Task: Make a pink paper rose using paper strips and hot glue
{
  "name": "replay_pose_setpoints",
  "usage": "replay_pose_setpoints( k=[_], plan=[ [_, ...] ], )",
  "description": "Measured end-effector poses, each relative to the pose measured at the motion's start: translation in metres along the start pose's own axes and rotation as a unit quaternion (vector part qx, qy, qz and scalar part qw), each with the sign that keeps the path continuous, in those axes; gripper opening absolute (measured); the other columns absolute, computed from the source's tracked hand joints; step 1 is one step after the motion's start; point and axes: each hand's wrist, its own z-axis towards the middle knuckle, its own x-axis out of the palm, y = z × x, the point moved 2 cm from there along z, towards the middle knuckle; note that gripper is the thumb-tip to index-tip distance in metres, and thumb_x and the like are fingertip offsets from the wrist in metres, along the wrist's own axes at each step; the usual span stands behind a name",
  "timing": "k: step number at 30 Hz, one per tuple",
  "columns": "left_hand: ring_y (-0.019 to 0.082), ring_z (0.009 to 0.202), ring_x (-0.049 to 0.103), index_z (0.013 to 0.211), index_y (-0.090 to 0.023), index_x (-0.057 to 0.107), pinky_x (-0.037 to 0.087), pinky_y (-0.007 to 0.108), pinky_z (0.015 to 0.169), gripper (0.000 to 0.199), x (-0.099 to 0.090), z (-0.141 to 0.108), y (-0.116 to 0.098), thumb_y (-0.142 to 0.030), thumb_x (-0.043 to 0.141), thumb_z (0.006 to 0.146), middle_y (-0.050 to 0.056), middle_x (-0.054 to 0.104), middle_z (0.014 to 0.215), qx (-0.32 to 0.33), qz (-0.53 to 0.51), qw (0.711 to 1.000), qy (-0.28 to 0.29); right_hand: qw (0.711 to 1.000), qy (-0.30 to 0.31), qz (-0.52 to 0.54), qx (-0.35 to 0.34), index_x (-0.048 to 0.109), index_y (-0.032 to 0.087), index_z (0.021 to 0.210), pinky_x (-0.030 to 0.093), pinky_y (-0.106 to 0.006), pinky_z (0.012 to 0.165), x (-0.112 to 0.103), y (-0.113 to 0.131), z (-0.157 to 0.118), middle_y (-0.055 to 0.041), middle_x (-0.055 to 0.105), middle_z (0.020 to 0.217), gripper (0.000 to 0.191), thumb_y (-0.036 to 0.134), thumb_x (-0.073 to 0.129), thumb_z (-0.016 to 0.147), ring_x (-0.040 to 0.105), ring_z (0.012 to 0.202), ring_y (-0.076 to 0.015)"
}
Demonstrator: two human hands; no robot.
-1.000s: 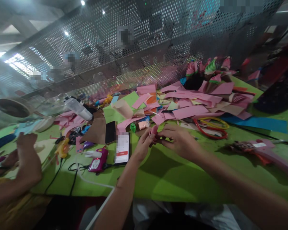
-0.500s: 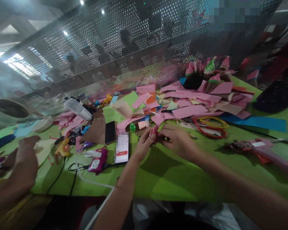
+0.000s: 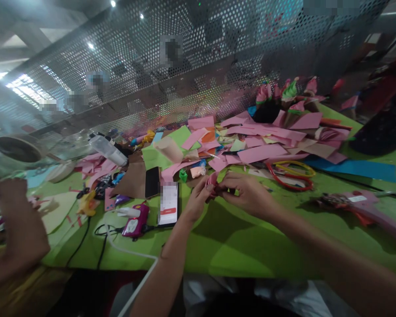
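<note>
A small pink ridged piece [image 3: 212,179] is held just above a green table surface [image 3: 237,246], about midway along its length and somewhat back from the near edge. It is gripped from the left by the left hand [image 3: 199,200], whose thumb and fingers are closed around it. The fingers of the right hand [image 3: 242,190] are curled and brought up to its right side; whether anything is pinched there cannot be told.

Just left of the left hand, a phone with a lit screen [image 3: 168,204] is laid flat, with a dark phone [image 3: 152,182] placed behind it and a magenta device [image 3: 136,220] set beside it. Toward the far edge, pink paper strips [image 3: 264,154] are heaped, and swirled pink and green cones [image 3: 289,91] are stood near the far right corner. A red loop [image 3: 290,189] and a yellow loop [image 3: 298,164] are seen beyond the right hand, and a pink glue gun [image 3: 366,201] is laid toward the right edge. At the left edge, another person's forearm [image 3: 20,220] is raised.
</note>
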Motion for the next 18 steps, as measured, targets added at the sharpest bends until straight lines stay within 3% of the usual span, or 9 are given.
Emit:
replay_pose_setpoints(
  k=[8, 13, 18],
  plan=[
    [0.01, 0.063, 0.044, 0.121, -0.02, 0.063, 0.035, 0.022, 0.057, 0.06, 0.0014, -0.0003, -0.0031, -0.062, 0.062, 0.078, 0.0, 0.058, 0.079, 0.005, -0.01, 1.0, 0.01, 0.995, -0.013, -0.092, -0.037, 0.068, 0.018, 0.079, 0.045, -0.029, 0.068, 0.0012, 0.0002, -0.002, -0.0062, 0.068, 0.081, 0.015, 0.006, 0.059, 0.08, 0.062, 0.076, -0.0187],
    [0.01, 0.06, 0.042, 0.116, -0.018, 0.065, 0.033, 0.022, 0.055, 0.062, 0.0021, -0.0002, -0.0015, -0.065, 0.064, 0.075, -0.002, 0.054, 0.072, 0.001, -0.026, 1.0, 0.004, 0.995, -0.027, -0.092, -0.042, 0.069, 0.019, 0.082, 0.044, -0.028, 0.068, 0.0014, -0.0025, -0.0034, -0.0056, 0.069, 0.082, 0.017, 0.005, 0.059, 0.082, 0.062, 0.077, -0.0187],
    [0.013, 0.071, 0.049, 0.113, -0.02, 0.066, 0.038, 0.023, 0.06, 0.054, 0.0013, -0.0003, -0.0029, -0.059, 0.065, 0.076, 0.003, 0.062, 0.088, 0.01, 0.001, 1.0, 0.0, 0.997, -0.047, -0.064, -0.003, 0.069, 0.021, 0.085, 0.046, -0.029, 0.07, 0.0013, -0.0069, -0.0037, -0.0044, 0.071, 0.084, 0.017, 0.006, 0.06, 0.083, 0.064, 0.079, -0.0188]
  ],
)
